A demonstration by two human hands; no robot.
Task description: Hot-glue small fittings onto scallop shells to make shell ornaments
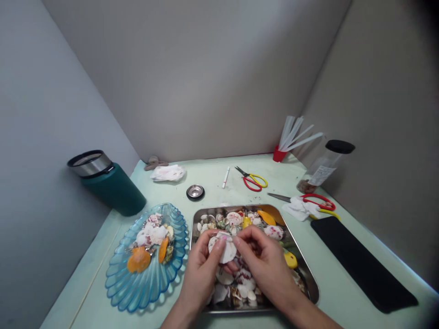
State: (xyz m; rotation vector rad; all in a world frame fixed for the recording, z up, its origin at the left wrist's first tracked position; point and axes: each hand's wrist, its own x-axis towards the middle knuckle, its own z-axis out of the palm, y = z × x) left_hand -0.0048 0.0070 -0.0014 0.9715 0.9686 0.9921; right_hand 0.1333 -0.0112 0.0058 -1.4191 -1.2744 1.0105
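Left hand (202,260) pinches a white shell (228,253) over the metal tray (310,282) beneath both hands; right hand (265,262) pinches at its upper edge, exact hold unclear; steady left support and light pressure should suit it

Plain grey walls (219,82) around a pale green tabletop (212,183)

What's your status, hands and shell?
Left hand gripping white seashell; right hand fingers at its upper edge. Both above shell-filled metal tray. Nothing visible blocking the hands.
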